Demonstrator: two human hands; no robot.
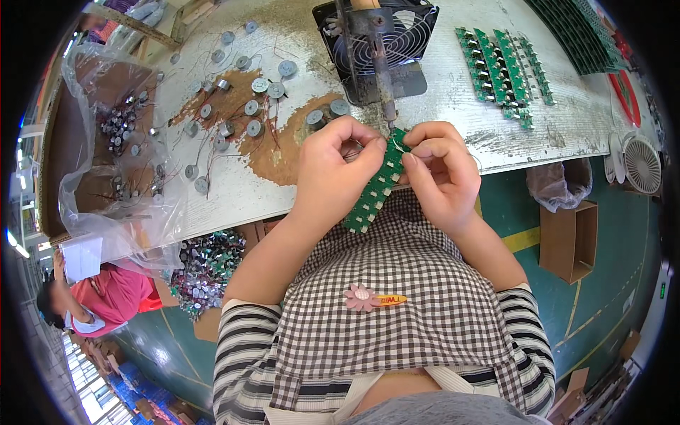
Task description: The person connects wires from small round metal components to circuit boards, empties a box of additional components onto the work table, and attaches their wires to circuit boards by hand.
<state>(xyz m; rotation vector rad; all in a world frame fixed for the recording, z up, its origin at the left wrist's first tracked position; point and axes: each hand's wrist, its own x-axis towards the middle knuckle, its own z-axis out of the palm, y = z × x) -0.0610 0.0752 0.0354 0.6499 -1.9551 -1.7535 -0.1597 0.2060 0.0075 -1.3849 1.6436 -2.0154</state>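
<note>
A green circuit board strip (375,191) with rows of small pale parts slants over the table's front edge, above my lap. My left hand (329,166) is closed on its upper left side, thumb and forefinger pinched near the top. At the upper right side, my right hand (446,173) is closed in a pinch, with a thin pale wire end by its fingertips. Just above the strip's top end is the tip of an upright soldering iron (383,78), clamped in a stand. Whether tip and board touch is hard to tell.
Behind the iron stands a black fan (418,28). Several small round motors (253,108) with thin wires lie at left, beside a plastic-lined box (78,177). More green board strips (496,67) lie at right, near a white fan (641,163). A person (106,301) is at lower left.
</note>
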